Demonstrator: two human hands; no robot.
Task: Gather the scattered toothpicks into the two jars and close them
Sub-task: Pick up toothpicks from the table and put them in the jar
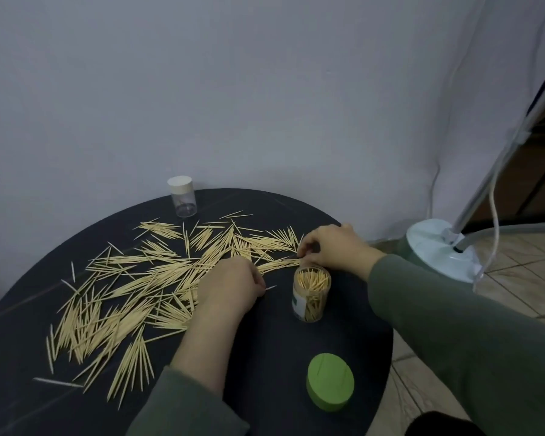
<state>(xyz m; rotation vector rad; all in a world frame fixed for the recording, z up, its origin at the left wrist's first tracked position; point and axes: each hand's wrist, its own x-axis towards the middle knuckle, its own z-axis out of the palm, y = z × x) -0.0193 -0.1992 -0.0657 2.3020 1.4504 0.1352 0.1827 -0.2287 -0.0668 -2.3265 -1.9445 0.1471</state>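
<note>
Many pale wooden toothpicks point(132, 287) lie scattered over the left and middle of a round black table point(274, 357). An open clear jar point(311, 294), partly filled with toothpicks, stands right of centre. Its green lid point(329, 386) lies near the front edge. My left hand point(230, 286) rests on the pile just left of the jar, fingers curled, pinching a toothpick whose tip pokes out to the right. My right hand point(331, 247) is behind the jar, fingertips pinching toothpicks at the pile's right end. A second clear jar point(183, 196) with a white lid on stands at the far edge.
A grey wall runs behind the table. To the right, on a tiled floor, stands a white round lamp base point(438, 247) with a slanted pole and cables. The table's right front part holds only the green lid.
</note>
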